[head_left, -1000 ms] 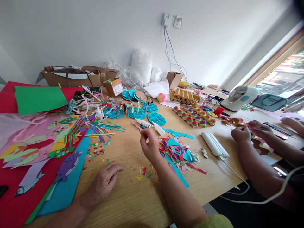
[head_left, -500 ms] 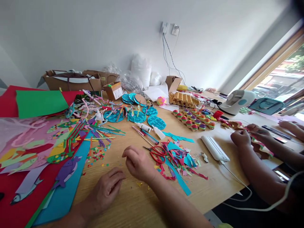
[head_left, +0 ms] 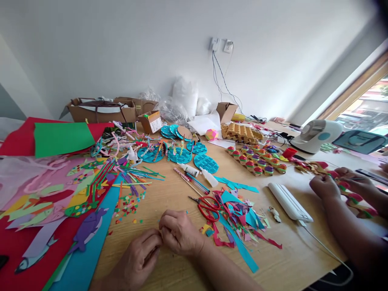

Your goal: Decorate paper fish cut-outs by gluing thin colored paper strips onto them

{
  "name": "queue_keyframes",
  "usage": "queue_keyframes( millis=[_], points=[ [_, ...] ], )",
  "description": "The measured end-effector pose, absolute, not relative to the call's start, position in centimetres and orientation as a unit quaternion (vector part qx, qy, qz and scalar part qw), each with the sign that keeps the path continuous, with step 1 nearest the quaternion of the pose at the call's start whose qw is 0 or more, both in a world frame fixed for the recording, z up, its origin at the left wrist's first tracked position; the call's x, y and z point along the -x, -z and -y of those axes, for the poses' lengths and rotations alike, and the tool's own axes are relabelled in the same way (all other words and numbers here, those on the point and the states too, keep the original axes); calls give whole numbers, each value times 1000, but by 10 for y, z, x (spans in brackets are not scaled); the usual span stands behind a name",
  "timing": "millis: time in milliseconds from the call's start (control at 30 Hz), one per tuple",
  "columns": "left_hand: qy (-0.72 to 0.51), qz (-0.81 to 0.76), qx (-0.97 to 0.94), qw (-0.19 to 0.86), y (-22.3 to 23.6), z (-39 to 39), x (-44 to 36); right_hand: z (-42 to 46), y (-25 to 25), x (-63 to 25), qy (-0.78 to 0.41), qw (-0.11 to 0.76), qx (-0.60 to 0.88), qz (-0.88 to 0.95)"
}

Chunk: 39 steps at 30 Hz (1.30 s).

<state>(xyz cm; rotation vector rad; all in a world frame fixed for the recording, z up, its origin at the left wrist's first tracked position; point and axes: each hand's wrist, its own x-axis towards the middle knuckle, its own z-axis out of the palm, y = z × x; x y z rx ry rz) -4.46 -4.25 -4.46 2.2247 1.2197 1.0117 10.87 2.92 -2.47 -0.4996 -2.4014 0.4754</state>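
Observation:
My left hand (head_left: pixel 139 256) and my right hand (head_left: pixel 179 233) meet low at the middle of the wooden table (head_left: pixel 169 194), fingertips pressed together in a pinch. Whatever lies between the fingers is too small to make out. Red-handled scissors (head_left: pixel 206 205) lie just right of my right hand, beside a heap of coloured paper scraps (head_left: pixel 239 218). Loose confetti bits (head_left: pixel 127 202) are scattered just beyond my left hand.
Coloured foam sheets with fish cut-outs (head_left: pixel 51 206) cover the left. Teal discs (head_left: pixel 206 162), glue bottles (head_left: pixel 209 177), an egg tray with painted pieces (head_left: pixel 257 159) and a white bar (head_left: pixel 289 202) lie farther out. Another person's hands (head_left: pixel 333 184) work at the right. Boxes (head_left: pixel 100 110) line the wall.
My right hand drew back from beyond the scissors toward me and joined my left hand, which curled into a pinch. The view shifted slightly left and up.

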Motion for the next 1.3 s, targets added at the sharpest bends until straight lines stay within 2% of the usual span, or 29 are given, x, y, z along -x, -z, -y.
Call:
queue_keyframes(
  millis=[167, 433, 667, 933, 1300],
  points=[
    [-349, -434, -797, 234, 42, 45, 45, -26, 25, -107, -189, 311, 205, 909],
    [-383, -424, -797, 197, 47, 46, 46, -23, 26, -105, -175, 298, 214, 914],
    [-366, -418, -791, 257, 36, 44, 48, -21, 27, -103, -187, 292, 216, 913],
    [-335, -426, -793, 277, 23, 48, 48, -21, 27, -103, -200, 270, 238, 911],
    [-321, -437, -817, 194, 34, 48, 46, -23, 32, -104, -179, 260, 252, 915]
  ],
)
